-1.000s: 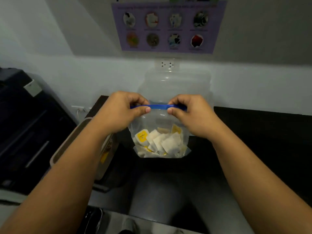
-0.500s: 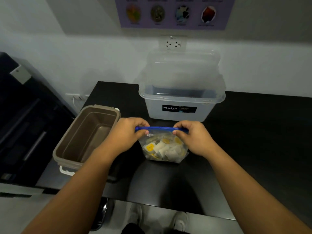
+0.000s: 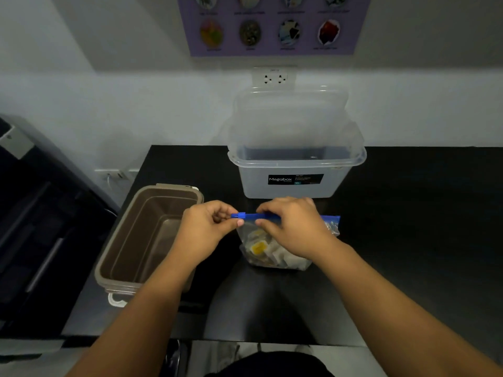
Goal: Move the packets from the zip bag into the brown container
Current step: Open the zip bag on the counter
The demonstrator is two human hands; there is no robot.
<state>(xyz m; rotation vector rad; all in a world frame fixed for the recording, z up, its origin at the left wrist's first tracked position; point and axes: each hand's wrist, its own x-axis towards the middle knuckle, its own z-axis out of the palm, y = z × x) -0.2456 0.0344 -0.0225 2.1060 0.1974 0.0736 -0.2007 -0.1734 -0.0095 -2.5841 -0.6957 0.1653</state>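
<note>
A clear zip bag (image 3: 251, 235) with a blue zip strip stands on the black table, holding several white and yellow packets (image 3: 258, 247). My left hand (image 3: 206, 229) pinches the blue slider at the strip's left end. My right hand (image 3: 292, 227) grips the strip near its middle and covers much of the bag. The bag's right end sticks out past my right hand. The brown container (image 3: 119, 248), open with nothing visible inside, sits to the left of the bag, partly behind my left forearm.
A clear Megabox tub (image 3: 294, 159) with its lid leaning up stands just behind the bag against the wall. A dark cabinet (image 3: 32, 227) is left of the table. The black table (image 3: 408, 227) extends to the right.
The bag has come down from in front of the tub to rest on the table. My hands have shifted along the zip strip, the left now on the slider.
</note>
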